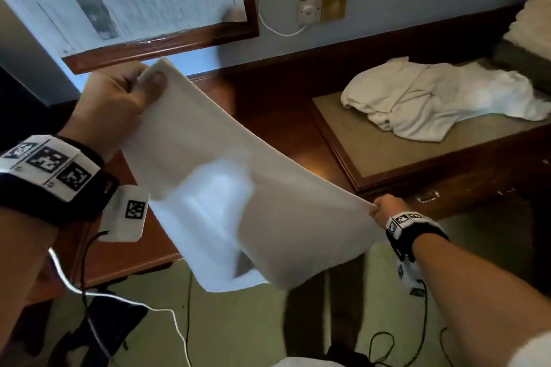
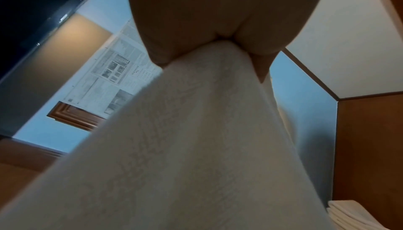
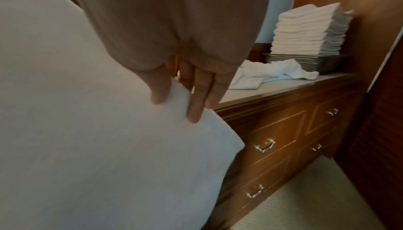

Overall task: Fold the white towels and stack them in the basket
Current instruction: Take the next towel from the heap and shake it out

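A white towel [image 1: 238, 176] hangs stretched in the air between my two hands, its lower part blurred and drooping. My left hand [image 1: 119, 98] pinches its upper left corner, thumb on top. My right hand [image 1: 384, 211] pinches the opposite corner low at the right. The left wrist view has the towel [image 2: 185, 147] running down from the hand [image 2: 209, 18]. In the right wrist view, fingers [image 3: 194, 99] grip the towel [image 3: 87, 130]. A grey basket [image 3: 309, 62] on the dresser top holds a tall stack of folded towels [image 3: 307, 32]. Loose crumpled towels [image 1: 432, 101] lie beside it.
The wooden dresser [image 1: 417, 164] with drawers [image 3: 274, 144] stands along the blue wall. A framed newspaper [image 1: 125, 0] hangs at upper left, a wall socket [image 1: 310, 9] with a white cable beside it. Cables trail over the green carpet [image 1: 238, 322] below.
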### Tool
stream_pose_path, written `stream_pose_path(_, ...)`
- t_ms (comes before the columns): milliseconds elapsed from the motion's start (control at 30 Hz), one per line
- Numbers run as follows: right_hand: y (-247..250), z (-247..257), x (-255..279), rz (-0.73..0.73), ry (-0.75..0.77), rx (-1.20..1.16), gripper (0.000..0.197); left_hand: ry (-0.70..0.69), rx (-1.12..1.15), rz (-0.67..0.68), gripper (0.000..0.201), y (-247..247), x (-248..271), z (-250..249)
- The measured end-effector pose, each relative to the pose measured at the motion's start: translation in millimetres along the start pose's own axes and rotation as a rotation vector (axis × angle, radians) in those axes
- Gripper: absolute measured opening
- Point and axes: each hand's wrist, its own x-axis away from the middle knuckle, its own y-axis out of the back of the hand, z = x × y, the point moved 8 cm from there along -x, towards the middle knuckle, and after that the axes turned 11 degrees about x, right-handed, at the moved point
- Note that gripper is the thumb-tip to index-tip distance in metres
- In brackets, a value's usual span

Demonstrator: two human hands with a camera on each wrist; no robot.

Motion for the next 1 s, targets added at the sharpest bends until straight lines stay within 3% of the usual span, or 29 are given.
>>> stream_pose_path(67, 8.9, 5.1, 6.0, -0.025, -0.027, 0.022, 0.024, 0.036, 0.081, 0.026, 0.026, -10.6, 1.9, 1.2)
stream_pose_path(167, 47.1, 54.1, 25.7, -0.132, 0.096, -0.126, 0.044, 0.054, 0.12, 0.144, 0.027, -42.6, 6.3, -5.2)
stream_pose_path(300, 143.0, 148.2, 83.1, -0.372, 0.573, -0.529, 0.046, 0.02, 0.051, 0.361, 0.023, -99.4, 17.0, -19.0)
stream_pose_path(367, 182.5, 186.1, 119.4, -0.25, 0.843, -0.794, 0.047, -0.016, 0.016, 0.425, 0.023, -119.8, 20.7, -25.4)
stream_pose_path(433, 211.8, 205.2, 141.5, -0.163, 1.01, -0.924, 0.036, -0.028, 0.007, 0.444, 0.019, -128.4, 21.6, -30.9)
stream_pose_path(500, 229.3, 208.9, 145.5, -0.215, 1.034, -0.882, 0.019, -0.037, 0.018, 0.413, 0.014, -127.8, 17.3, -32.5)
stream_pose_path(633, 244.2, 212.2, 141.4, -0.299, 1.032, -0.852, 0.006, -0.069, 0.081, 0.318, 0.009, -117.8, 9.0, -35.4)
stream_pose_path(800, 301.6, 214.9, 153.3, -0.572, 1.069, -0.8, 0.011, 0.115, 0.453, 0.147, 0.018, -104.6, 6.0, -15.5)
stream_pose_path(900, 342.5, 207.0, 151.5, -0.688, 1.068, -0.849, 0.014, 0.217, 0.56, 0.186, 0.012, -118.6, 17.3, 1.3)
stream_pose_path(1000, 376.7, 195.1, 147.9, -0.867, 1.025, -0.76, 0.013, 0.277, 0.657, 0.262, 0.032, -143.9, 27.4, 20.1)
